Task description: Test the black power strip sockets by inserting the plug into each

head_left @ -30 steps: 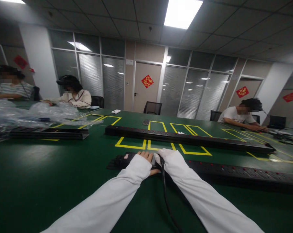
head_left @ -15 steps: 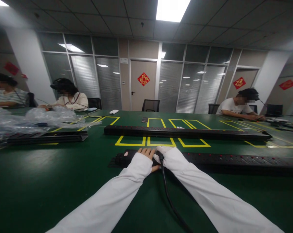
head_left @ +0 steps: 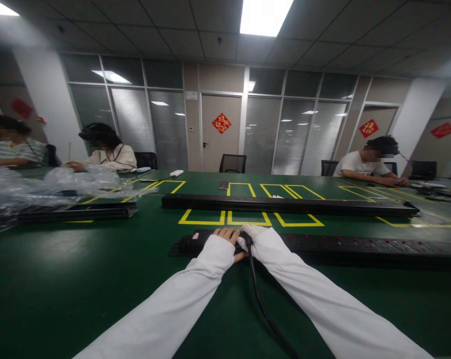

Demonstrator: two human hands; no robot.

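A long black power strip [head_left: 345, 249] with a row of red dots lies crosswise on the green table in front of me. My left hand [head_left: 226, 236], ungloved, is closed around its left part, fingers over the top and thumb on the near side. Right beside it, my right hand [head_left: 256, 232] in a white glove grips a black plug [head_left: 247, 240] against the strip. From the plug a black cable [head_left: 262, 304] runs down toward me. The plug's front end is hidden, so I cannot tell whether it sits in a socket.
A second black power strip [head_left: 285, 203] lies farther off, across yellow tape outlines [head_left: 203, 223]. On the left are clear plastic bags [head_left: 79, 180] and more black strips [head_left: 78, 212]. A phone [head_left: 223, 185] rests beyond. Several people sit at the table's far side.
Both hands keep their hold on the strip and the plug, with hardly any movement. The view has shifted very slightly.
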